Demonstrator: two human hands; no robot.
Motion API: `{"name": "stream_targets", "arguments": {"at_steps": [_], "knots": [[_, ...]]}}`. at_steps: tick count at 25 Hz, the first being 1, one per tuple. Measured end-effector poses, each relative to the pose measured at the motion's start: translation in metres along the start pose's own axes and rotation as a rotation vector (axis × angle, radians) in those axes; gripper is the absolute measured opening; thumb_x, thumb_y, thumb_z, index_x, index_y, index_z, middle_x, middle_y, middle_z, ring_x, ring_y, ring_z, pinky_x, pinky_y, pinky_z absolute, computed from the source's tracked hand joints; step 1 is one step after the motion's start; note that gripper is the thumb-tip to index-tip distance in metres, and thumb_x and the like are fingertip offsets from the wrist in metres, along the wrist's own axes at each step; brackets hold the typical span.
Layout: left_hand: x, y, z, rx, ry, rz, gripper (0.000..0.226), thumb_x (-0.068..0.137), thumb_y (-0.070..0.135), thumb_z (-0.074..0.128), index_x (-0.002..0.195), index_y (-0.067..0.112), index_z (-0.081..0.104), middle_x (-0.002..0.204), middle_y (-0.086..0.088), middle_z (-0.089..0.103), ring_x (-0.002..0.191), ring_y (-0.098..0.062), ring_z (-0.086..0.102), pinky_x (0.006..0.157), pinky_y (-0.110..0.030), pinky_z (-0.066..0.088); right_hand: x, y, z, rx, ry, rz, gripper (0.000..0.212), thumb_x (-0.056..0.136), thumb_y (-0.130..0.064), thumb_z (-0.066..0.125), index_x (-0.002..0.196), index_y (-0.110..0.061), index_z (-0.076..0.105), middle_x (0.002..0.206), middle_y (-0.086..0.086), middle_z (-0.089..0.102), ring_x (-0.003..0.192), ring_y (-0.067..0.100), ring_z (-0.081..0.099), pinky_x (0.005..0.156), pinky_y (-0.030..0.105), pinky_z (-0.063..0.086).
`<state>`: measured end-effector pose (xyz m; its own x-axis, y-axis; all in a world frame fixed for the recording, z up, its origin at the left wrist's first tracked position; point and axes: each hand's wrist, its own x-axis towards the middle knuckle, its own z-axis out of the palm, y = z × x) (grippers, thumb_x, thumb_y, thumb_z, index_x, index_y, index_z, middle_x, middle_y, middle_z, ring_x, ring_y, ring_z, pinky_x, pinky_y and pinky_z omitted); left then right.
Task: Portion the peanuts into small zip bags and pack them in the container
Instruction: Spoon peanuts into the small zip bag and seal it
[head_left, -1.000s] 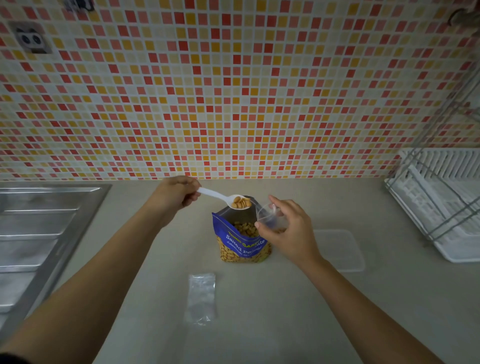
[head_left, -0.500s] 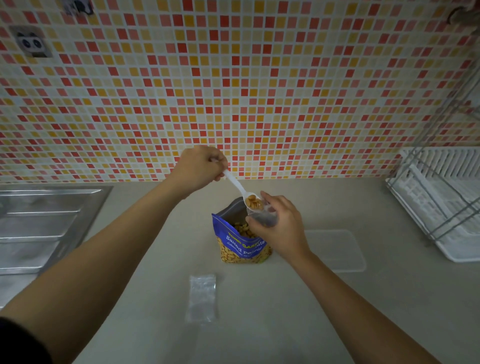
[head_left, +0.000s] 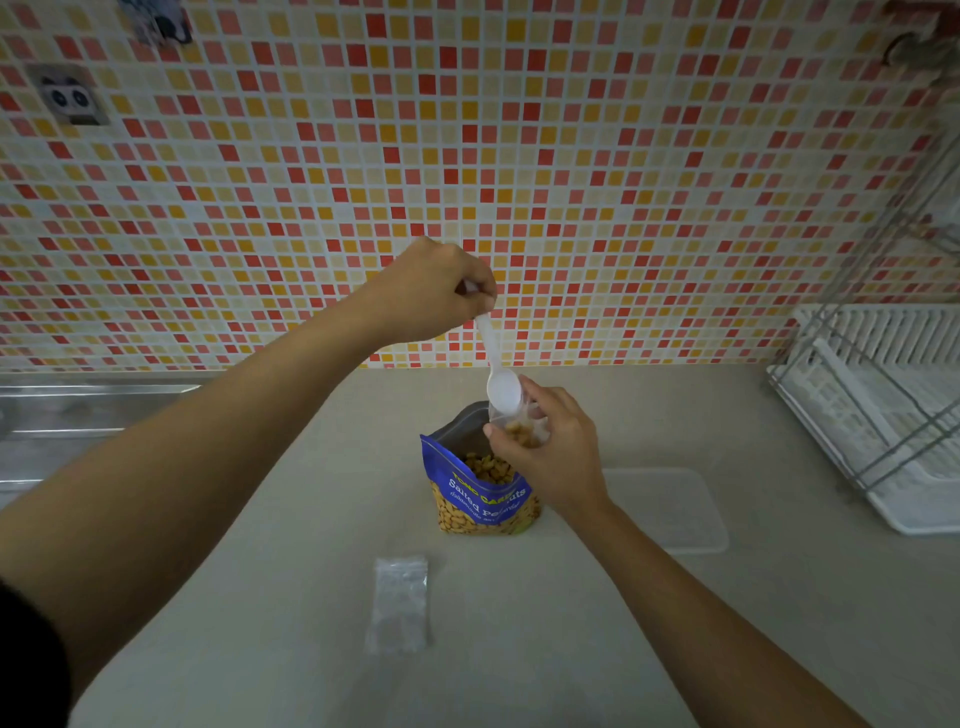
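A blue bag of salted peanuts (head_left: 480, 493) stands open at the middle of the counter. My right hand (head_left: 550, 452) holds a small clear zip bag (head_left: 522, 428) open just above the peanut bag's mouth, with some peanuts inside it. My left hand (head_left: 436, 296) is raised and grips a white plastic spoon (head_left: 498, 376) by the handle. The spoon hangs nearly upright, its bowl tipped into the zip bag's opening. A flat clear container (head_left: 675, 506) lies to the right of the peanut bag. A spare small zip bag (head_left: 399, 603) lies flat near me.
A steel sink drainboard (head_left: 78, 415) runs along the left edge. A white dish rack (head_left: 883, 410) with wire frame fills the right side. A mosaic tiled wall (head_left: 571, 156) backs the beige counter (head_left: 519, 649).
My left hand rose and tipped the spoon from level to nearly upright, and its peanuts dropped into the zip bag. My right hand stayed above the peanut bag.
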<state>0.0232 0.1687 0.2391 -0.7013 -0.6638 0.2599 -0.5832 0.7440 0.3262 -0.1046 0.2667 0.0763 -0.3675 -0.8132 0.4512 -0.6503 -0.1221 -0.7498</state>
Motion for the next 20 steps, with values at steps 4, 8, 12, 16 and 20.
{"name": "stream_targets", "arguments": {"at_steps": [4,8,12,16,20], "knots": [[-0.007,-0.023,-0.008,-0.064,0.179,-0.164,0.021,0.093,0.018,0.053,0.106,0.009,0.067,0.09,-0.002,0.065,0.072,-0.011,0.056,0.063,-0.012,0.04,0.003,0.004,-0.003,0.022,-0.006,0.025,0.064,0.07,-0.036,0.076,0.128,-0.019,0.055,0.096,-0.008,0.056,0.084,0.0,0.05,0.073,0.009,0.039],[-0.026,-0.05,0.042,-0.018,-0.018,-0.233,0.02,0.092,0.02,0.055,0.104,0.01,0.068,0.104,-0.005,0.068,0.084,-0.01,0.055,0.081,-0.022,0.043,0.004,0.007,-0.005,0.007,0.02,-0.018,0.065,0.07,-0.032,0.079,0.128,-0.014,0.055,0.099,-0.005,0.058,0.084,0.003,0.052,0.074,0.013,0.044],[-0.041,-0.056,0.092,-0.065,-0.291,-0.257,0.029,0.087,0.029,0.061,0.112,0.013,0.061,0.108,-0.006,0.066,0.082,-0.009,0.055,0.069,-0.016,0.043,0.004,0.006,-0.01,-0.019,0.006,-0.056,0.065,0.07,-0.035,0.078,0.127,-0.013,0.055,0.098,-0.007,0.056,0.085,0.005,0.052,0.07,0.005,0.038],[-0.04,-0.061,0.088,-0.151,-0.057,-0.232,0.031,0.09,0.034,0.056,0.115,0.017,0.062,0.11,0.003,0.061,0.082,-0.005,0.054,0.07,-0.014,0.04,0.005,0.008,-0.013,-0.042,-0.008,-0.088,0.066,0.07,-0.038,0.075,0.127,-0.012,0.054,0.097,-0.003,0.058,0.086,0.006,0.052,0.071,0.012,0.042],[-0.037,-0.041,0.07,-0.671,-0.172,-0.271,0.019,0.086,0.03,0.062,0.096,0.016,0.072,0.092,0.009,0.067,0.077,0.004,0.059,0.064,-0.01,0.043,0.005,0.008,-0.008,-0.05,-0.023,-0.085,0.068,0.07,-0.041,0.072,0.127,-0.011,0.054,0.098,-0.005,0.057,0.09,0.009,0.054,0.076,0.022,0.047]]}}
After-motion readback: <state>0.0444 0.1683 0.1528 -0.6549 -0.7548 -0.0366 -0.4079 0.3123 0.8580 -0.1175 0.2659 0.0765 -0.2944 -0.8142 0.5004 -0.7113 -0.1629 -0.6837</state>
